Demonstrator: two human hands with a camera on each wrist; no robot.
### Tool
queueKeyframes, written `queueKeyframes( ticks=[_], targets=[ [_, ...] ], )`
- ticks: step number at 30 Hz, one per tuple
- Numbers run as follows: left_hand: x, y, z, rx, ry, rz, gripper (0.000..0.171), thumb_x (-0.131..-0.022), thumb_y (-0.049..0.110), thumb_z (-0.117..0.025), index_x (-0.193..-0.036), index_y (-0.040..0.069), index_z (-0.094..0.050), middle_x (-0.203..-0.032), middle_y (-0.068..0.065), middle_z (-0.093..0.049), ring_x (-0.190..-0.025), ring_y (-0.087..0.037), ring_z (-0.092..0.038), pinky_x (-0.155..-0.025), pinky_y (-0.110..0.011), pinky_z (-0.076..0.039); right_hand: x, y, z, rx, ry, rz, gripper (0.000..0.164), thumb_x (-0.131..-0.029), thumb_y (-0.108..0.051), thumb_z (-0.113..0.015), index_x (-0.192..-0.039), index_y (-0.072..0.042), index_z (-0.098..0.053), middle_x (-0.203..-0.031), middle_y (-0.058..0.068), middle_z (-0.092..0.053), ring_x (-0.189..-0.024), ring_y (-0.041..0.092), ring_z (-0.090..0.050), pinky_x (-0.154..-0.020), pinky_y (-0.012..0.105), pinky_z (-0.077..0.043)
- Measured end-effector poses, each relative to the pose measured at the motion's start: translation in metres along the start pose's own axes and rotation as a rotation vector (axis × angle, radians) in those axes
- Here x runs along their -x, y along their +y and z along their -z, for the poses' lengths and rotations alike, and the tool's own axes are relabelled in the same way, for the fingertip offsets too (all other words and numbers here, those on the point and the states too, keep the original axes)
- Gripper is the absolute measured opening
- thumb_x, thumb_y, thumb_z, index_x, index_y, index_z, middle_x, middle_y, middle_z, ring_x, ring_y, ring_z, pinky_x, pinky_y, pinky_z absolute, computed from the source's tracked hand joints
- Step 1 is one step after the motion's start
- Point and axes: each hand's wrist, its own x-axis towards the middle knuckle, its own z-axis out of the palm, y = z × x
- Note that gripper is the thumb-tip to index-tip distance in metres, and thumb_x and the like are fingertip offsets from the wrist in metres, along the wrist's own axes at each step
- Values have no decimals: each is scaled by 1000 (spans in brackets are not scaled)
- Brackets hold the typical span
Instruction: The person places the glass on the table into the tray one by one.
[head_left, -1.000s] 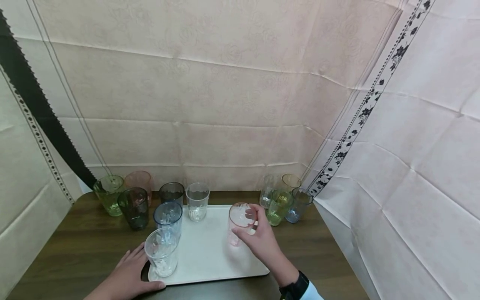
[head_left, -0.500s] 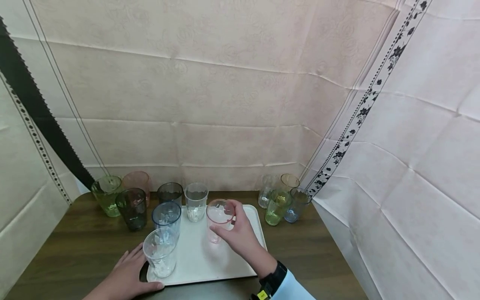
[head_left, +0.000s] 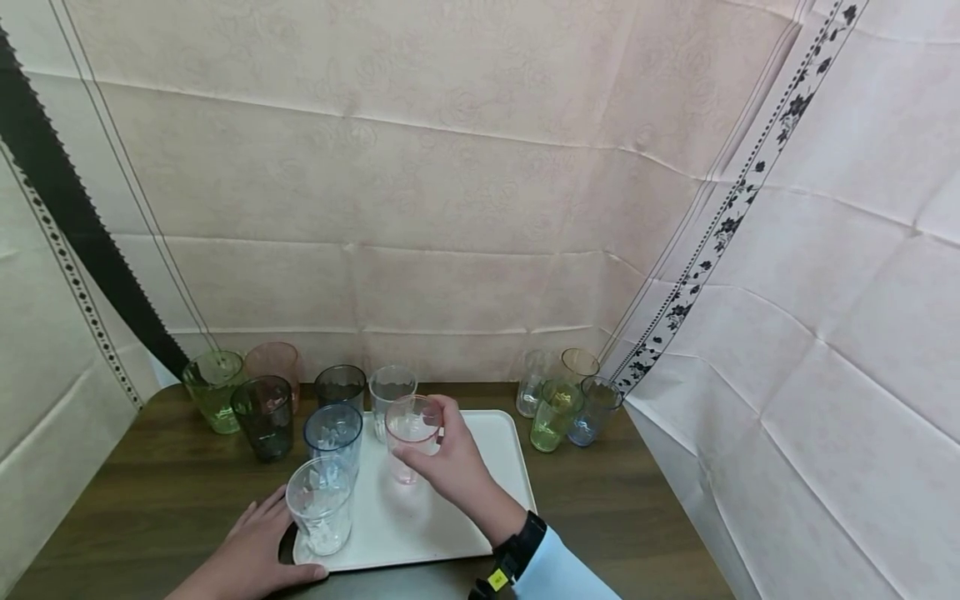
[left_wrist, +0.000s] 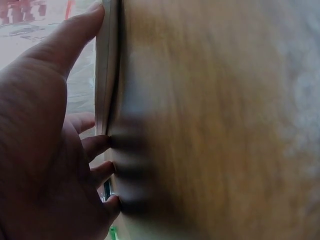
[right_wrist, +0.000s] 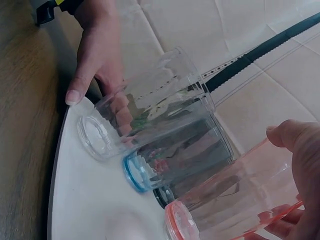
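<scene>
My right hand (head_left: 459,467) holds a clear pink drinking glass (head_left: 411,429) upright between thumb and fingers, over the middle of a white tray (head_left: 450,525). In the right wrist view the pink glass (right_wrist: 240,195) is beside the other glasses; whether its base touches the tray I cannot tell. With fingers spread, my left hand (head_left: 251,546) rests at the tray's front left corner, its thumb against the front edge. Nearest to it stands a clear glass (head_left: 322,508). Behind that are a blue glass (head_left: 333,433), a dark grey glass (head_left: 341,385) and another clear glass (head_left: 392,387).
Left of the tray, a green glass (head_left: 216,392), a pink glass (head_left: 273,367) and a dark glass (head_left: 264,421) stand on the wooden table (head_left: 135,500). To the right is a cluster with green (head_left: 555,417), blue (head_left: 596,412) and other glasses. Cloth (head_left: 480,208) hangs behind.
My right hand has carried the pink glass leftward across the tray, from its right part towards the clear glass at the back. The left hand stays at the tray corner.
</scene>
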Motion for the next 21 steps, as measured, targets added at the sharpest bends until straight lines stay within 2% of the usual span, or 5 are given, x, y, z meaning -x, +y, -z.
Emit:
queueKeyframes(
  ticks=[6,12,21],
  targets=[
    [1,2,2,8,-9,2,122,-66,85,-67,-152,3,-42,-154,-27,-38,-144,-53,-24,-105,-80,-15,-6,0,-11,27,-14,16,87,-79,-49,-85,-146,-23,-38,-139,-4,-51,-129,19,-50,-104,45,-46],
    [1,2,3,-3,-9,-5,120,-67,84,-68,-152,2,-42,-153,-28,-39,-143,-54,-25,-104,-80,-16,-14,3,-21,56,-18,20,89,-78,-51,-85,-146,-21,-37,-139,0,-52,-129,21,-51,-102,41,-48],
    [0,0,0,-6,3,6,124,-64,87,-67,-151,2,-43,-153,-27,-40,-144,-52,-25,-105,-79,-16,-16,10,-31,63,-18,-49,90,-75,-48,-87,-145,-20,-38,-135,2,-51,-121,17,-54,-99,40,-50]
  ],
)
